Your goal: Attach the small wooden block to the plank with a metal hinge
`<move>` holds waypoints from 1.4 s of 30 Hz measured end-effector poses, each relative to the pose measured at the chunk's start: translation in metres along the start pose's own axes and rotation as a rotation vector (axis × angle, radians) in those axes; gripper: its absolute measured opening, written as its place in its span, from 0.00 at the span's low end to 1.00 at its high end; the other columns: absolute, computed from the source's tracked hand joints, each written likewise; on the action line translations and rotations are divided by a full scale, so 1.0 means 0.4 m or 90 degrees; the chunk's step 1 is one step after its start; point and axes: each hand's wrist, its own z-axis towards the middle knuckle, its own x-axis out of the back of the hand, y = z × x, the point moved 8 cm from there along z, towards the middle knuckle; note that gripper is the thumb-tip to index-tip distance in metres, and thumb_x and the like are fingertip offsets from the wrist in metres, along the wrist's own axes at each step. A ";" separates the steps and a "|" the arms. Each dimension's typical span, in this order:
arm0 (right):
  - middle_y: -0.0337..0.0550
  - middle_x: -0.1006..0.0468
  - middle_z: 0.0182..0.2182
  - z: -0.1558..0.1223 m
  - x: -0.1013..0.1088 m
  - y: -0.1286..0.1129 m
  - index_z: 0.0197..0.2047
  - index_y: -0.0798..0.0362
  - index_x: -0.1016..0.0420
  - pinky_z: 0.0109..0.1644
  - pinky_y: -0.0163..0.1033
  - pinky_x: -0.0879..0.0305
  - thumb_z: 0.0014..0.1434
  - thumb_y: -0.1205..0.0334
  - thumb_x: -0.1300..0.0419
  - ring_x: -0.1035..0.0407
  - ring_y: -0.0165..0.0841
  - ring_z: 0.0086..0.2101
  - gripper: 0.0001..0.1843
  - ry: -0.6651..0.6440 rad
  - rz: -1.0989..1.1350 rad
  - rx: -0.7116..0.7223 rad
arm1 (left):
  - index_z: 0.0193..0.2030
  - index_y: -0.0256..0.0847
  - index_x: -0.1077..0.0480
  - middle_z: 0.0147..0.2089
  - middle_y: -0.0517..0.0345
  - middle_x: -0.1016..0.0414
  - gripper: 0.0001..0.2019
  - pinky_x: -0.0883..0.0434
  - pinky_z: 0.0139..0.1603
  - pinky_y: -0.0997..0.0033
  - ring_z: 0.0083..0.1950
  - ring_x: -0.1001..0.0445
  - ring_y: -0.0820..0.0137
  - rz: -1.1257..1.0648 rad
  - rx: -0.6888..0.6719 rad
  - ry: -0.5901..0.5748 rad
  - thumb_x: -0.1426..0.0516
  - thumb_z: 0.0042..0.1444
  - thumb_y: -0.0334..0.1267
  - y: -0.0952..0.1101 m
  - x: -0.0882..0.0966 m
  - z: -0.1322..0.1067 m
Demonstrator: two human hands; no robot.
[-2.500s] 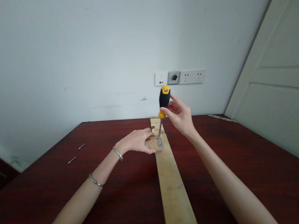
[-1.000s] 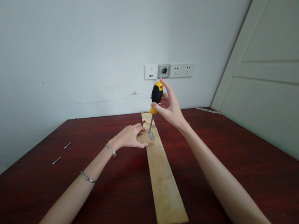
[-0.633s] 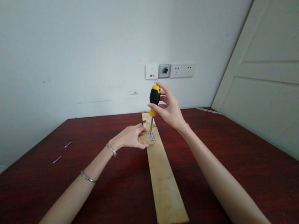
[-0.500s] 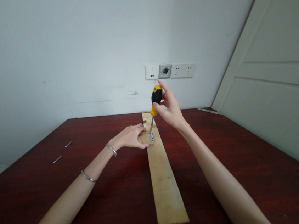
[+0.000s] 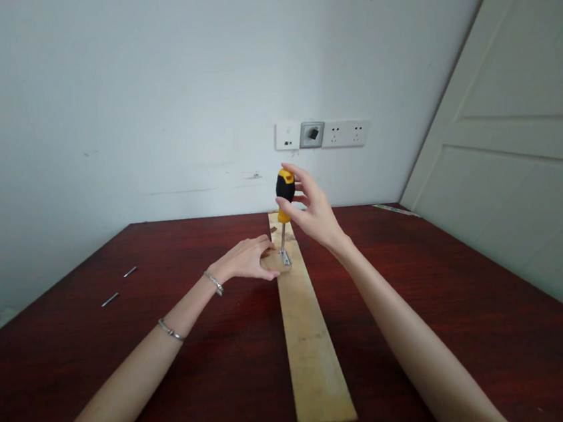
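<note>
My right hand (image 5: pixel 312 211) grips a screwdriver (image 5: pixel 286 187) by its black and yellow handle. The shaft points down, nearly upright, with its tip at a small metal hinge-like plate (image 5: pixel 286 258). That plate lies on a small wooden block (image 5: pixel 271 261), which rests across a long pale wooden board (image 5: pixel 313 342). My left hand (image 5: pixel 249 258) is closed around the block from the left, thumb on the near side and fingers on the far side. Whether a screw sits under the tip is too small to tell.
Two thin metal pieces, perhaps screws or nails (image 5: pixel 110 299), lie at the left of the dark red table (image 5: pixel 205 393). Wall sockets (image 5: pixel 345 134) are behind my right hand. A pale strip (image 5: pixel 396 210) lies at the table's back right edge, near a white door (image 5: pixel 523 165).
The screwdriver's handle has swung left, so the tool stands more upright. My right hand has moved left with it. My left hand keeps its hold on the block.
</note>
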 end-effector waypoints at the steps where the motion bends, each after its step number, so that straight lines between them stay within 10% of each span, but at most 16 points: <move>1: 0.46 0.37 0.56 0.000 0.000 0.000 0.61 0.42 0.42 0.44 0.43 0.28 0.56 0.57 0.41 0.34 0.35 0.43 0.30 0.008 -0.017 0.003 | 0.47 0.39 0.32 0.45 0.53 0.30 0.25 0.34 0.39 0.68 0.41 0.28 0.62 -0.002 0.001 -0.002 0.39 0.45 0.52 -0.001 -0.003 0.000; 42: 0.46 0.35 0.57 0.001 -0.008 0.041 0.64 0.43 0.46 0.38 0.41 0.29 0.55 0.60 0.41 0.33 0.32 0.34 0.35 0.002 -0.090 -0.001 | 0.46 0.39 0.31 0.46 0.52 0.30 0.25 0.35 0.38 0.68 0.41 0.28 0.62 0.000 0.000 -0.013 0.39 0.44 0.53 0.001 -0.019 0.005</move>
